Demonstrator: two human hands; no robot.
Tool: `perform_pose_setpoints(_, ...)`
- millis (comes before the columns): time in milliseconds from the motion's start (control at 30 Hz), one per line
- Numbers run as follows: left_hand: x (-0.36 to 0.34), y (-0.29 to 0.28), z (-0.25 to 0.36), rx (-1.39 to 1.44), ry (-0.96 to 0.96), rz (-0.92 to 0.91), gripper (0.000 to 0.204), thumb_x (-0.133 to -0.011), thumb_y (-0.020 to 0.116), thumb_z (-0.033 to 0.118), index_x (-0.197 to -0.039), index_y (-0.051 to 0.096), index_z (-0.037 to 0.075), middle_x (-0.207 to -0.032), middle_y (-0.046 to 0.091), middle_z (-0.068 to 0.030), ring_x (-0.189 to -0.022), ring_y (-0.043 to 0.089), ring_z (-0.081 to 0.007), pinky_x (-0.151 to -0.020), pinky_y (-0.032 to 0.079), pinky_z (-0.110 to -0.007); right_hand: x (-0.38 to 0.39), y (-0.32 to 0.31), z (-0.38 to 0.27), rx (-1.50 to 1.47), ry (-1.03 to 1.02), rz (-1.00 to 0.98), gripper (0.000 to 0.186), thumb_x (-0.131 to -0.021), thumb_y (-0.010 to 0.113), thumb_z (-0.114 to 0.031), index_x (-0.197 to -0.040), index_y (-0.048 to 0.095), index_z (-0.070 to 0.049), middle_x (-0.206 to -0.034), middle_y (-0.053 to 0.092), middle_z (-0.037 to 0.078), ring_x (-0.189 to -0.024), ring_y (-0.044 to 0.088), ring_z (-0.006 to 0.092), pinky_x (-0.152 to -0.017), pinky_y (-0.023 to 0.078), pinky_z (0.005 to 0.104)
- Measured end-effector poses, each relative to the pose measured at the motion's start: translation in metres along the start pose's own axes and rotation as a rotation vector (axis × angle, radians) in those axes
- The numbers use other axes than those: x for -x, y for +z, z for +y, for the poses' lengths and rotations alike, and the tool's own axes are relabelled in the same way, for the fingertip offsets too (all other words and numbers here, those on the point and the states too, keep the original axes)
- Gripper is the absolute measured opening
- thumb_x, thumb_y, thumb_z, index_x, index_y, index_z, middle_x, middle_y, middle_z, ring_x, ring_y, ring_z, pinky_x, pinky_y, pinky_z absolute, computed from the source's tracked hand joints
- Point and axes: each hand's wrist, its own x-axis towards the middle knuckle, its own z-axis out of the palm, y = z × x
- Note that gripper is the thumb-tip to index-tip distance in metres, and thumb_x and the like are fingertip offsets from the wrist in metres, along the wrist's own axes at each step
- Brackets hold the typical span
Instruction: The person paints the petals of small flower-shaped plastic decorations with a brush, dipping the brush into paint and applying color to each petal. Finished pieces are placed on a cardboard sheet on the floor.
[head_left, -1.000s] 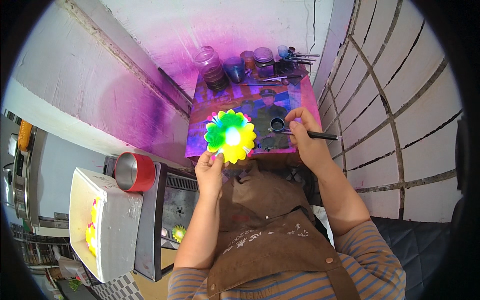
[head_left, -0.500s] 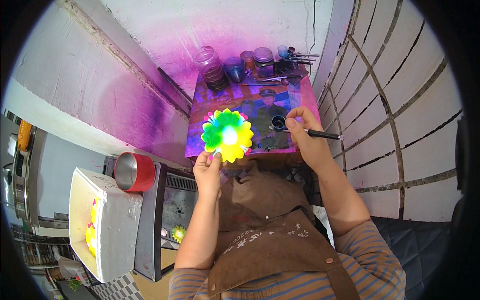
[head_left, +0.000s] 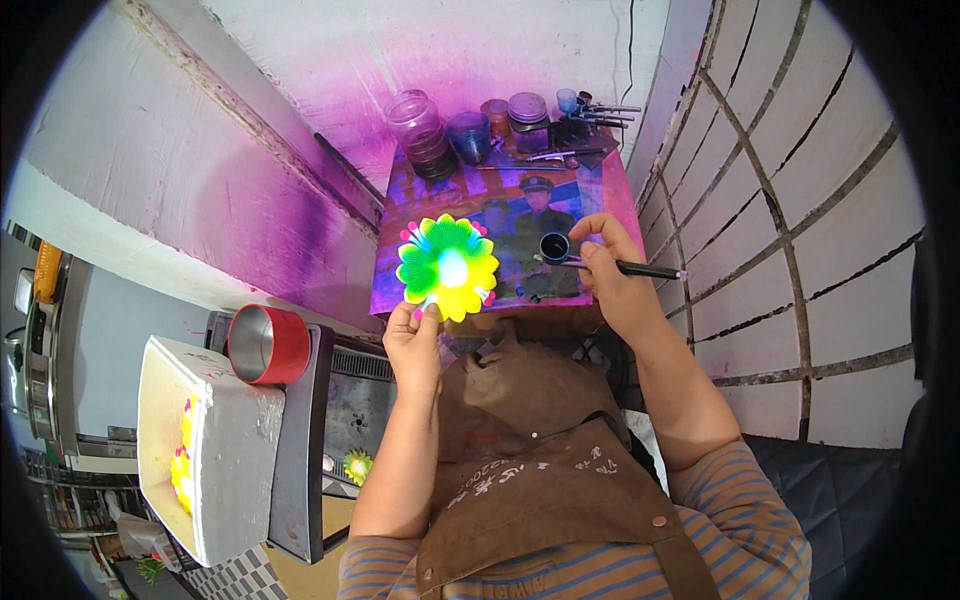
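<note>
My left hand (head_left: 415, 340) pinches the lower edge of a scalloped flower piece (head_left: 465, 285), yellow and green with a bright white centre and pink tips. It is held over the near left part of the stained table (head_left: 393, 290). My right hand (head_left: 610, 275), at the right, grips an airbrush (head_left: 650, 271) with a dark round cup (head_left: 555, 246); its front end points left toward the flower, with a gap between them. The table top bears a printed picture of uniformed figures under purple and pink stains.
Jars (head_left: 415, 125) and more airbrushes (head_left: 600, 115) stand at the table's back. At lower left are a red metal pot (head_left: 265, 345) and a foam box (head_left: 240, 460) holding yellow flowers, on a dark stand (head_left: 300, 470). Pink-stained walls and a tiled wall (head_left: 770, 230) enclose the table.
The flower in my left hand has shifted left and slightly up, away from the airbrush. My right hand is in nearly the same place, still holding the airbrush.
</note>
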Motion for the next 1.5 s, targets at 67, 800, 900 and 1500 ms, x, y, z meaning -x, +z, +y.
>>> perform_pose_setpoints(67, -0.001, -0.001, -0.001, -0.002, 0.002, 0.003, 0.015, -0.082, 0.051, 0.0, -0.097, 0.052, -0.001, -0.086, 0.06, -0.007, -0.071, 0.056, -0.0092, -0.062, 0.045, -0.02, 0.0, -0.002, -0.001, -0.005, 0.024, 0.011, 0.011, -0.082, 0.044, -0.012, -0.092, 0.046, -0.007, -0.055, 0.035, -0.006, -0.05, 0.03, 0.0027, -0.045, 0.023, 0.0207)
perform_pose_setpoints(800, -0.005, -0.002, 0.0, 0.019, 0.028, 0.093, 0.017, -0.083, 0.051, 0.003, -0.1, 0.051, 0.001, -0.087, 0.059, -0.0064, -0.072, 0.057, -0.0104, -0.064, 0.047, -0.022, 0.009, -0.004, 0.012, 0.101, -0.048, 0.006, 0.012, -0.082, 0.04, -0.01, -0.092, 0.046, -0.006, -0.059, 0.034, -0.006, -0.05, 0.031, 0.0023, -0.045, 0.024, 0.0184)
perform_pose_setpoints(900, -0.006, 0.0, 0.0, 0.017, 0.023, 0.097, 0.017, -0.083, 0.051, 0.002, -0.1, 0.051, 0.001, -0.088, 0.059, -0.0064, -0.074, 0.057, -0.0102, -0.065, 0.046, -0.022, 0.008, -0.005, 0.005, 0.048, 0.004, -0.01, 0.012, -0.082, 0.045, -0.013, -0.091, 0.048, -0.006, -0.06, 0.037, -0.005, -0.055, 0.033, 0.003, -0.049, 0.027, 0.0211)
perform_pose_setpoints(1500, -0.047, -0.011, -0.003, 0.119, -0.535, -0.109, 0.064, -0.085, 0.026, 0.056, -0.116, 0.036, 0.001, -0.09, 0.057, -0.0141, -0.074, 0.06, -0.024, -0.067, 0.05, -0.035, -0.005, -0.016, 0.012, -0.014, 0.058, 0.011, 0.027, -0.083, 0.055, -0.032, -0.09, 0.047, -0.007, -0.061, 0.044, -0.005, -0.055, 0.034, 0.002, -0.049, 0.026, 0.0188)
